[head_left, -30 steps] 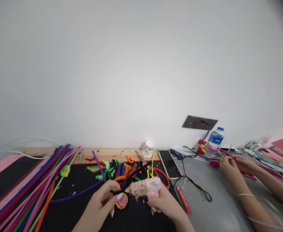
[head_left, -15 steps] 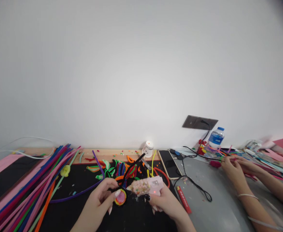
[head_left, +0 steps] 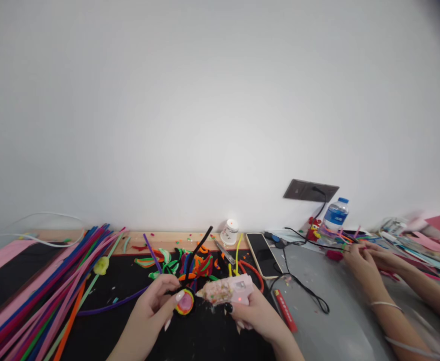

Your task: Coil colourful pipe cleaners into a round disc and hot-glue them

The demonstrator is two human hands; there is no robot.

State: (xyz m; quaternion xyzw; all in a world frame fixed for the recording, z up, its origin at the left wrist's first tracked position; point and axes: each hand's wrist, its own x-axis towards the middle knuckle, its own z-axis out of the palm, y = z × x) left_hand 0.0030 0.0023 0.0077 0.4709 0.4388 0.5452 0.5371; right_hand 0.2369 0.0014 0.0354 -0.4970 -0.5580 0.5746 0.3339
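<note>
My left hand [head_left: 153, 310] pinches a small round coil of coloured pipe cleaner [head_left: 185, 302], pink in the middle with yellow and red rings. A black pipe cleaner [head_left: 197, 248] rises from the coil's edge, pointing up and to the right. My right hand [head_left: 255, 315] grips a pink hot glue gun [head_left: 227, 290], its nozzle touching the coil's right side and a red light showing on its body. Both hands hover low over the black mat [head_left: 103, 291].
A sheaf of long pipe cleaners [head_left: 50, 291] lies at the left; bent coloured pieces [head_left: 182, 263] lie behind my hands. A phone [head_left: 263, 254], a red lighter [head_left: 284, 310], a black cable [head_left: 302, 288], a white cup [head_left: 229, 232] and a bottle [head_left: 335, 214] stand right. Another person's hands [head_left: 366, 260] work at far right.
The black pipe cleaner's free end has swung upward to stand more upright, and the coil has turned slightly in my left hand. The glue gun has stayed at the coil.
</note>
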